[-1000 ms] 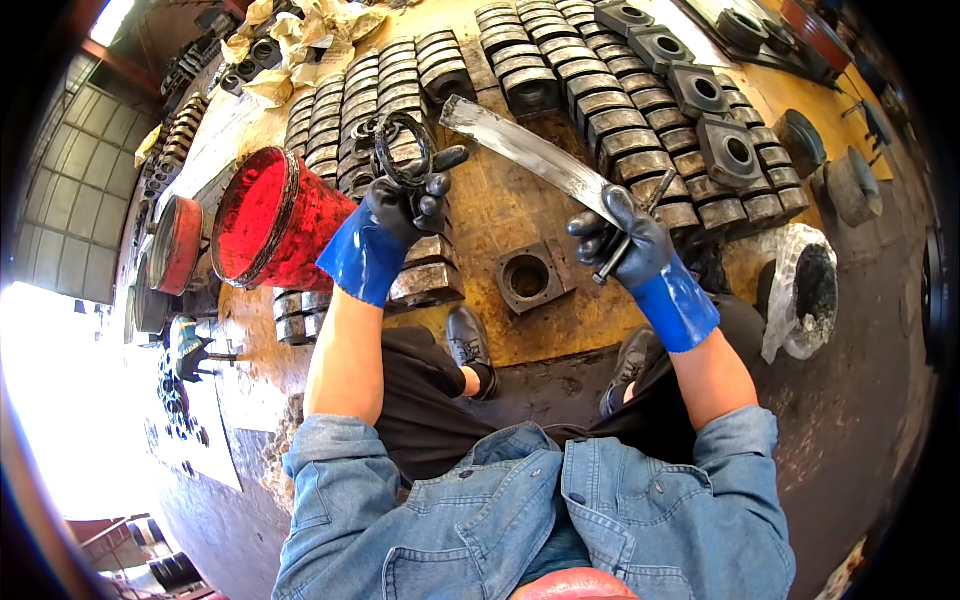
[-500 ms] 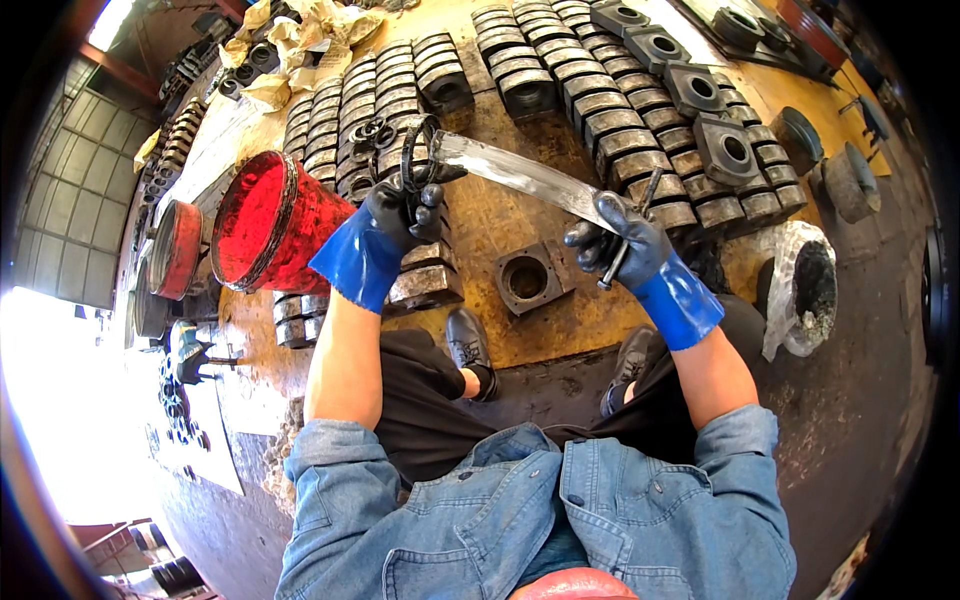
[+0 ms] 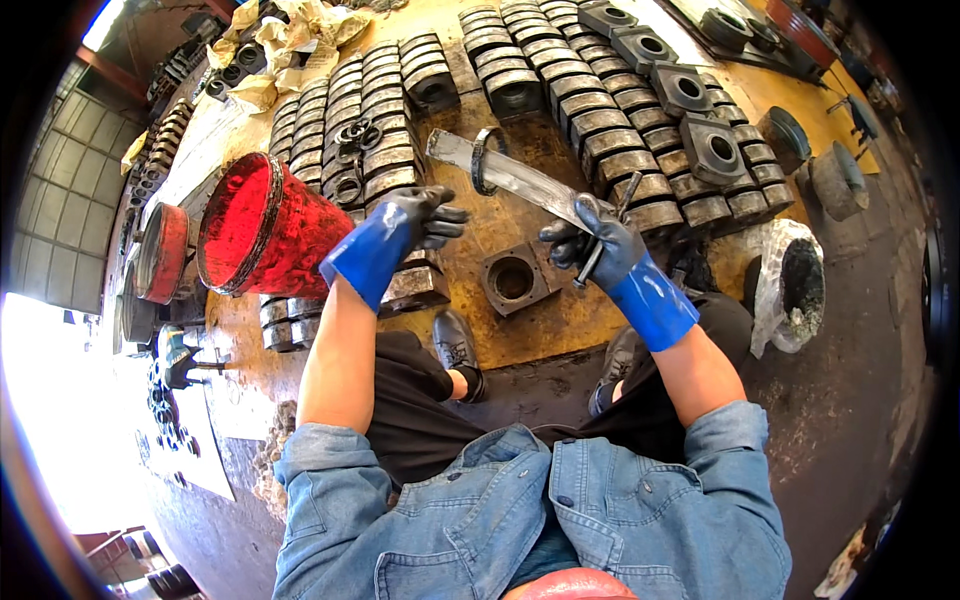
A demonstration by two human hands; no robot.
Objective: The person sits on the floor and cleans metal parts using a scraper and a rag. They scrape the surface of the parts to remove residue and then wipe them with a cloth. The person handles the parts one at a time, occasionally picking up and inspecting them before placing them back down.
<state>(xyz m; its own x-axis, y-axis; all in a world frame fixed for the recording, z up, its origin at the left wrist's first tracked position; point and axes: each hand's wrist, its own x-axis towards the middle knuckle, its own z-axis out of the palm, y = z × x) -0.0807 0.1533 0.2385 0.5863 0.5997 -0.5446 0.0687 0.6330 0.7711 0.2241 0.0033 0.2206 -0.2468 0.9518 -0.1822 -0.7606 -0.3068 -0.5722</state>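
My right hand (image 3: 603, 245), in a black and blue coated glove, grips a flat metal bar (image 3: 535, 190) together with a thin metal rod (image 3: 629, 194). The bar slants up to the left, and a dark ring (image 3: 476, 172) hangs around it near its far end. To the left of the bar, my left hand (image 3: 425, 217) wears the same kind of glove. Its fingers are loosely bent and apart, with nothing visible in them. Below and between the hands, a square metal block (image 3: 541, 280) with a round bore lies on the yellowish work surface.
A red-stained bucket (image 3: 310, 235) is tipped beside my left forearm. Rows of metal blocks (image 3: 610, 150) stand ahead, several loose rings (image 3: 358, 132) on the left ones. A power drill (image 3: 176, 357) lies at left; a plastic-wrapped round part (image 3: 790, 285) stands at right.
My left hand has let go of the ring and drawn back down from the bar. The ring now hangs around the bar, farther along from its tip.
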